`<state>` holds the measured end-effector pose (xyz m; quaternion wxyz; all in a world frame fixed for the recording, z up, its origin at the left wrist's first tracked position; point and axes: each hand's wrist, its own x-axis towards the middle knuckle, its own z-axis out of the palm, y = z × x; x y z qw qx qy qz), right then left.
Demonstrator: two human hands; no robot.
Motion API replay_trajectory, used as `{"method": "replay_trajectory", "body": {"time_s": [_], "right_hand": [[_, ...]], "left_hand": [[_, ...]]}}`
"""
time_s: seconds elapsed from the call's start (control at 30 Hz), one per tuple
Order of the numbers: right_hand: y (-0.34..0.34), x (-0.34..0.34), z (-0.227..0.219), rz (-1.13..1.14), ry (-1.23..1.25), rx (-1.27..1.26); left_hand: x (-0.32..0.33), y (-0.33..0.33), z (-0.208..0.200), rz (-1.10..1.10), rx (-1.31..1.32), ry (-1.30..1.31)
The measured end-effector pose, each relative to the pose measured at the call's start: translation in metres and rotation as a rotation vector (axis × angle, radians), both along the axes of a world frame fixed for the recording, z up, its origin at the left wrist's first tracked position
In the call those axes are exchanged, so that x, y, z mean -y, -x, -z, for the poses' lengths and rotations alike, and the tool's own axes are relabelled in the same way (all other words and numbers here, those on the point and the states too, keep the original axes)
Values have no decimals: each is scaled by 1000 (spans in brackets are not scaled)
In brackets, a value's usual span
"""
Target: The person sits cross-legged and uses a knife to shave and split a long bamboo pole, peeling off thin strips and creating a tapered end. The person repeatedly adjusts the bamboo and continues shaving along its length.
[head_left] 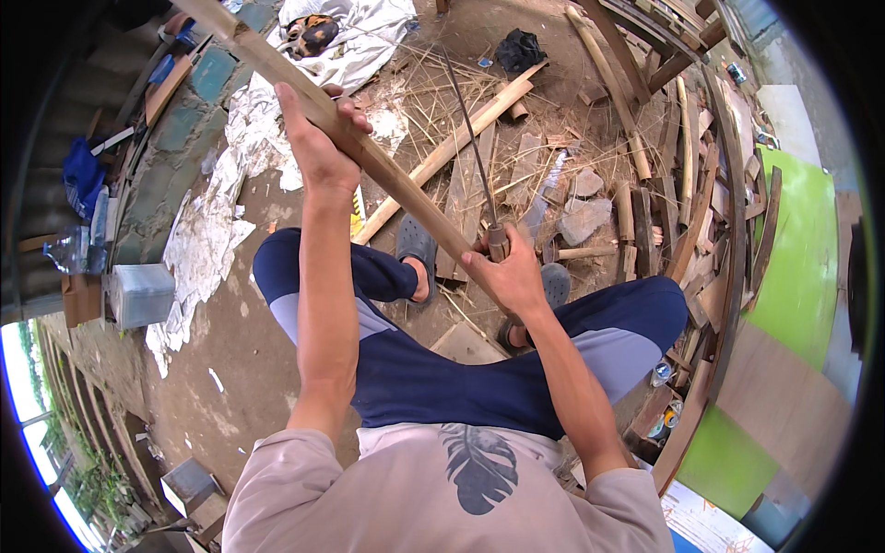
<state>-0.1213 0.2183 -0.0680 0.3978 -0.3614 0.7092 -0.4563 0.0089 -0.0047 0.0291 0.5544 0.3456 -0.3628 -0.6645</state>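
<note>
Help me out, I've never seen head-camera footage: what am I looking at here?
No machine here: a person works bare-handed, wearing a wide fisheye camera on the head that looks down, so straight edges bend. The left hand holds a long pole slanting across the view. The right hand grips a long thin dark tool by its handle, close against the pole. On the ground lie a crumpled white sheet, thin strips, stones and black plastic.

Black bag (521, 51), green panel (795, 258)
</note>
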Motion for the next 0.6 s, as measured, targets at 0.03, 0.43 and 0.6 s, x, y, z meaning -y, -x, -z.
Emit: {"method": "replay_trajectory", "body": {"time_s": [0.03, 0.43, 0.6], "right_hand": [[-1, 1, 3, 57, 25, -41], [14, 3, 48, 172, -187, -187], [17, 9, 53, 136, -312, -139]], "left_hand": [[0, 0, -1, -55, 32, -11], [-10, -2, 69, -455, 137, 252], [-4, -5, 102, -371, 214, 385]]}}
